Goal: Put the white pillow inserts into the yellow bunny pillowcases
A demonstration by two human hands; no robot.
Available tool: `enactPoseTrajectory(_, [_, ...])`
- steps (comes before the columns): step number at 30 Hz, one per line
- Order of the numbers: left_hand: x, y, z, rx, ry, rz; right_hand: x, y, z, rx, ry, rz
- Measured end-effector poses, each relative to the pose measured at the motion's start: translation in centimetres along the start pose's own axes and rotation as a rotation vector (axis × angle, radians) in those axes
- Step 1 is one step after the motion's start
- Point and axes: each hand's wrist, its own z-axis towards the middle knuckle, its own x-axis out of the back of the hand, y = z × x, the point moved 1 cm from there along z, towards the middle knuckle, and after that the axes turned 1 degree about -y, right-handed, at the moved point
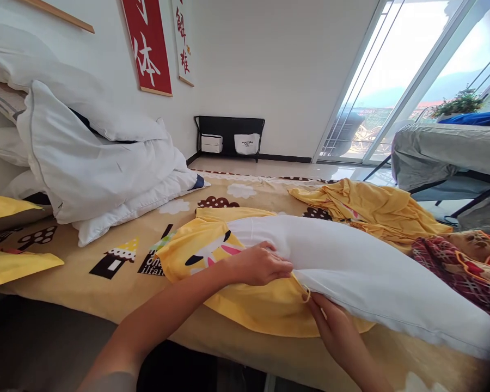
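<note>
A long white pillow (351, 256) lies across the bed, its left end inside a yellow pillowcase (265, 307) with a printed cartoon design. My left hand (261, 264) rests over the pillow, fingers closed on the pillowcase's open edge. A little to the right and lower, my right hand (332, 321) pinches the same edge near a small yellow loop (307, 294). Most of the pillow is bare and stretches to the lower right. The fingertips of my right hand are partly hidden under the cloth.
White pillows and bedding (106, 169) are heaped at the left. Crumpled yellow fabric (375, 207) and a dark red plaid cloth (436, 261) lie on the right of the patterned bed sheet (155, 212). Beyond stand a black rack (228, 125) and a grey-covered table (453, 147).
</note>
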Motion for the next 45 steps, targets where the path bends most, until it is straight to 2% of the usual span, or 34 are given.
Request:
enactPoseTrajectory(3, [0.4, 0.5, 0.8, 0.037, 0.007, 0.079, 1.1, -0.9, 1.1, -0.038, -0.047, 0.029])
enactPoseTrajectory(6, [0.8, 0.9, 1.5, 0.131, 0.049, 0.144, 0.7, -0.9, 1.6, -0.077, -0.006, 0.046])
enactPoseTrajectory(8, [0.5, 0.8, 1.4, 0.162, 0.053, 0.116, -0.2, -0.4, 0.9, -0.088, 0.019, 0.037])
enactPoseTrajectory(11, [-0.9, 0.3, 0.4, 0.161, -0.041, 0.021, -1.5, 0.1, -1.8, -0.051, 0.026, -0.036])
enactPoseTrajectory(14, [-2.4, 0.6, -0.5, 0.25, -0.074, 0.012, -1.5, -1.6, -4.1, 0.047, 0.215, -0.189])
enactPoseTrajectory(16, [-2.8, 1.2, -0.6, 0.301, -0.047, -0.079, -1.0, -3.6, -4.0, 0.078, 0.348, -0.256])
enactPoseTrajectory(17, [-2.7, 1.5, -0.5, 0.31, -0.03, -0.158, -0.7, -4.6, -3.3, 0.093, 0.369, -0.256])
enactPoseTrajectory(19, [-1.9, 1.6, -0.3, 0.337, -0.006, -0.295, -0.6, -5.8, -1.0, 0.132, 0.272, -0.203])
enactPoseTrajectory(21, [-0.6, 1.0, -0.6, 0.381, -0.017, -0.333, -0.8, -5.7, 1.4, 0.144, 0.096, -0.144])
enactPoseTrajectory(23, [1.1, -0.3, -1.7, 0.389, -0.095, -0.307, -1.2, -4.7, 3.1, 0.041, -0.072, -0.117])
enactPoseTrajectory(26, [3.4, -2.8, -4.6, 0.344, -0.282, -0.219, -1.3, -3.9, 4.4, -0.124, -0.359, -0.106])
enactPoseTrajectory(28, [4.5, -4.1, -6.2, 0.309, -0.354, -0.219, -1.4, -4.9, 5.5, -0.083, -0.561, -0.11])
enactPoseTrajectory(30, [5.1, -4.7, -6.9, 0.251, -0.33, -0.339, -1.7, -6.6, 7.3, 0.009, -0.667, -0.085])
enactPoseTrajectory(33, [5.3, -5.1, -6.7, 0.245, -0.116, -0.536, -3.3, -8.6, 10.8, 0.086, -0.697, 0.155])
enactPoseTrajectory(35, [5.0, -5.6, -6.0, 0.305, 0.048, -0.569, -4.7, -8.7, 12.6, 0.037, -0.736, 0.381])
enactPoseTrajectory(37, [4.5, -6.1, -5.4, 0.336, 0.146, -0.537, -5.7, -7.9, 13.3, -0.091, -0.818, 0.552])
enactPoseTrajectory(39, [3.8, -6.5, -5.2, 0.326, 0.166, -0.439, -6.1, -6.8, 13.0, -0.256, -0.881, 0.665])
enactPoseTrajectory(41, [3.4, -6.5, -5.8, 0.34, 0.16, -0.293, -6.1, -5.9, 12.2, -0.415, -0.865, 0.764])
enactPoseTrajectory(43, [3.4, -6.0, -7.6, 0.458, 0.2, -0.131, -6.1, -5.6, 11.4, -0.562, -0.785, 0.871])
enactPoseTrajectory(45, [3.7, -5.6, -10.6, 0.698, 0.3, 0.017, -6.3, -5.9, 10.8, -0.646, -0.704, 0.911])
